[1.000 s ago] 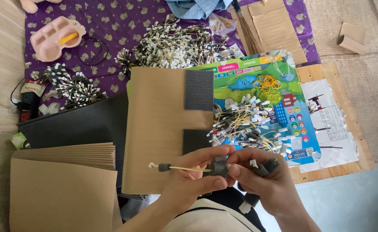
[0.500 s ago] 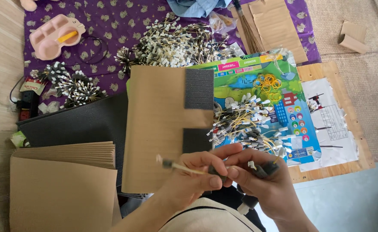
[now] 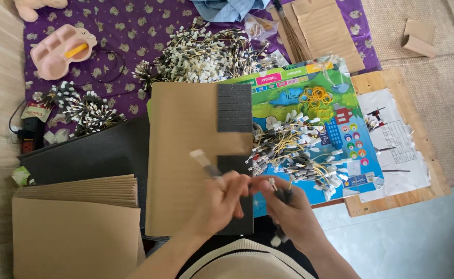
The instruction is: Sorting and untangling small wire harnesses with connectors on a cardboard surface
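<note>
Lower centre: left hand (image 3: 221, 201) pinches a capped wire (image 3: 206, 164); right hand (image 3: 289, 209) grips several more. Feed one at a time, ends aligned.

Both hands, the left hand (image 3: 219, 201) and the right hand (image 3: 289, 212), are bare, with no rings, watch or gloves. The forearms are unsleeved. Below them shows a cream garment (image 3: 242, 261) edged with a dark stripe.

two hands (image 3: 221, 199), two black foam strips (image 3: 234, 107), one pink tray (image 3: 61, 45)
</note>
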